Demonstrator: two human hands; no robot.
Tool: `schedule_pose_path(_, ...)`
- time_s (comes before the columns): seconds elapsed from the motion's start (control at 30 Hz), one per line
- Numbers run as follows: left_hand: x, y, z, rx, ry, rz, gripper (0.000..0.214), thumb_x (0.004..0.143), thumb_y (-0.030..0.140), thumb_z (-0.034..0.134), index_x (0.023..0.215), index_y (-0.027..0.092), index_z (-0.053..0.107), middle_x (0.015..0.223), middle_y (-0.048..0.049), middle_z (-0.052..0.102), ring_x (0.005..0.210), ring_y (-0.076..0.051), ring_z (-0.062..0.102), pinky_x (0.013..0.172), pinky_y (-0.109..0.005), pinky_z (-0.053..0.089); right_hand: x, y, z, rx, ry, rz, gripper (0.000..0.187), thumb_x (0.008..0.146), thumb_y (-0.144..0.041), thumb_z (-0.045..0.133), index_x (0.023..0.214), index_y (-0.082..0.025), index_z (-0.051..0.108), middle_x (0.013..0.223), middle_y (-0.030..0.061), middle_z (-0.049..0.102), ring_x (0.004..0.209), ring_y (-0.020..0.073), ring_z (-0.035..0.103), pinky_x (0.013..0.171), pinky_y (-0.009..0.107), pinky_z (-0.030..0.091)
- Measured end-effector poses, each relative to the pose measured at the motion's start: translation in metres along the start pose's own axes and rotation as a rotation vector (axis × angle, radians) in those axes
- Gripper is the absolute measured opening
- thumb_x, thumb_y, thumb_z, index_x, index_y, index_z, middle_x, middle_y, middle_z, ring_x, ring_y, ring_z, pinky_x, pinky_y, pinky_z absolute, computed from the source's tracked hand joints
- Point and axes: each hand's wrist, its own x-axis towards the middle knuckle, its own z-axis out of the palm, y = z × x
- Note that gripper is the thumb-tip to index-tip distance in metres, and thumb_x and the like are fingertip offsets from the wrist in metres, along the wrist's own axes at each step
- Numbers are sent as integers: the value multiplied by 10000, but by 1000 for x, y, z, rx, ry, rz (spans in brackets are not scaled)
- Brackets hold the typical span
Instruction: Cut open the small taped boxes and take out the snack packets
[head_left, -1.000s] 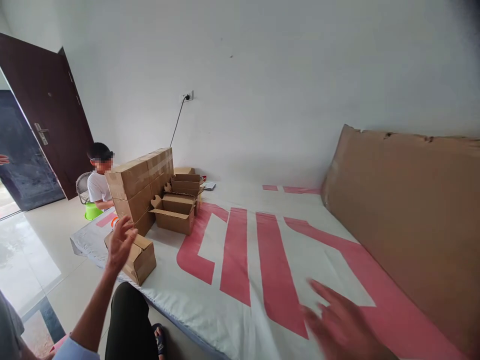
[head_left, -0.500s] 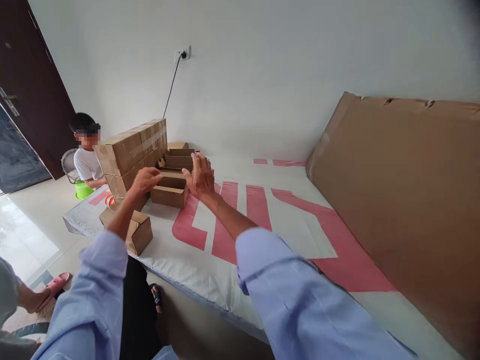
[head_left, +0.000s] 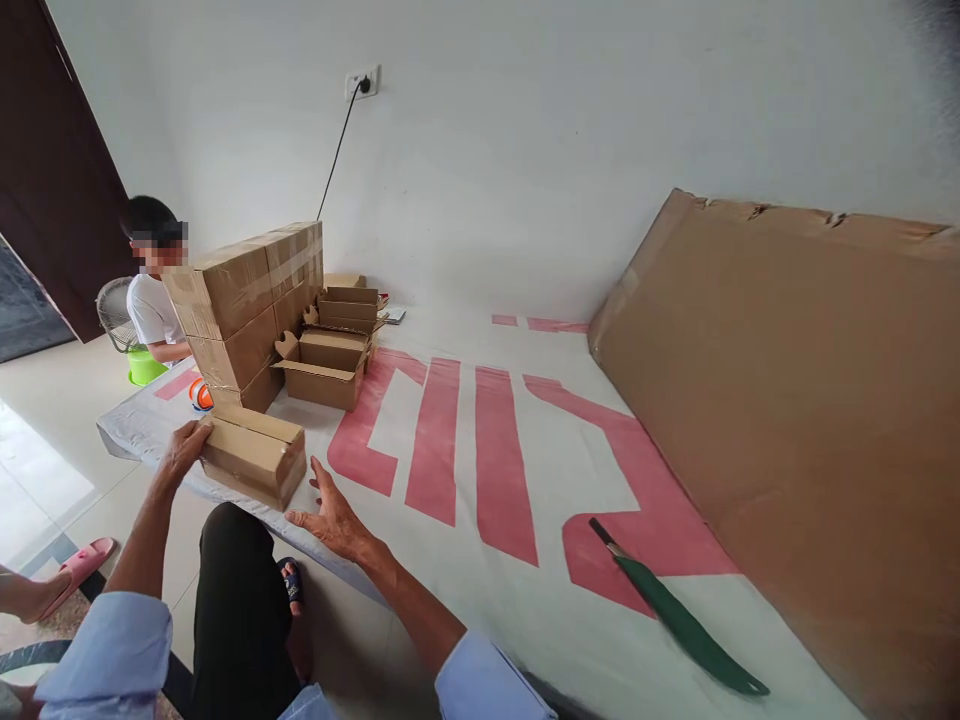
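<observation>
Head camera view: the left hand (head_left: 182, 452) touches the near left end of a small closed cardboard box (head_left: 251, 452), fingers bent; whether it grips firmly cannot be told. The right hand (head_left: 335, 517), fingers spread wide, is just beside the box's other end. Beyond the left hand rises a carton stack (head_left: 238, 312); beyond the right hand sits an open carton (head_left: 322, 388). Right of that hand lies a long green tool (head_left: 682, 620).
</observation>
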Motion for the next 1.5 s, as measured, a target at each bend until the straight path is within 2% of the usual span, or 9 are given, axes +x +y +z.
schedule_pose_path(0.17,-46,8,52,-171,-241,83,698,704,761,735,1101,187,747,982,-94,789,927,-305,713,656,-343,563,-30,-4,-38,-5,274,-150,1067,849,-501,823,1730,-312,251,1670,128,513,1529,330,498,1242,557,451)
schedule_pose_path(0.37,-83,35,102,-341,-376,228,592,782,660,794,1152,202,736,1178,-123,793,928,-276,740,773,-365,584,-84,-3,-91,-82,397,-19,875,927,-495,729,1692,-302,351,1562,123,619,1401,326,612,1133,549,543)
schedule_pose_path(0.57,-78,43,115,-519,-479,186,533,833,649,760,1160,229,788,1286,-109,777,1178,-335,697,832,-355,597,-118,10,-124,-244,496,-6,703,972,-583,660,1585,-275,509,1570,137,617,1401,321,618,1146,544,533)
schedule_pose_path(0.73,-57,40,123,-655,-548,150,415,786,589,821,951,208,816,1459,-149,725,1311,-386,662,897,-389,591,-179,59,-197,-807,838,52,557,962,-585,548,1293,-161,690,1324,221,713,1323,395,614,1182,620,468)
schedule_pose_path(0.83,-52,39,135,-707,-529,155,344,733,512,883,861,205,796,1566,-150,664,1398,-407,622,1020,-414,546,-222,91,-240,-1064,865,234,528,938,-539,491,1201,-134,705,1187,248,718,1219,429,635,1131,627,479)
schedule_pose_path(0.9,-53,40,143,-750,-504,157,343,702,499,910,824,209,775,1613,-148,627,1458,-423,578,1092,-434,510,-244,107,-256,-1141,839,362,493,937,-507,476,1202,-160,706,1152,230,715,1154,421,647,1058,593,515)
schedule_pose_path(1.03,-56,41,148,-793,-490,151,398,686,549,921,800,213,740,1619,-157,621,1466,-437,569,1110,-456,493,-263,120,-267,-1230,875,404,463,961,-483,456,1190,-170,709,1118,217,695,1109,411,640,1003,547,522)
schedule_pose_path(1.2,-54,39,146,-759,-521,163,428,714,577,909,805,204,720,1624,-141,617,1376,-405,631,1018,-402,524,-259,114,-270,-1305,969,405,454,1010,-457,459,1232,-149,709,1243,232,677,1096,393,615,931,522,497)
schedule_pose_path(1.5,-57,38,152,-786,-485,153,431,735,588,879,805,204,696,1574,-135,655,1334,-383,644,936,-358,518,-251,103,-279,-1415,880,588,327,1058,-344,482,1136,-196,763,1200,173,732,1121,373,637,878,474,442)
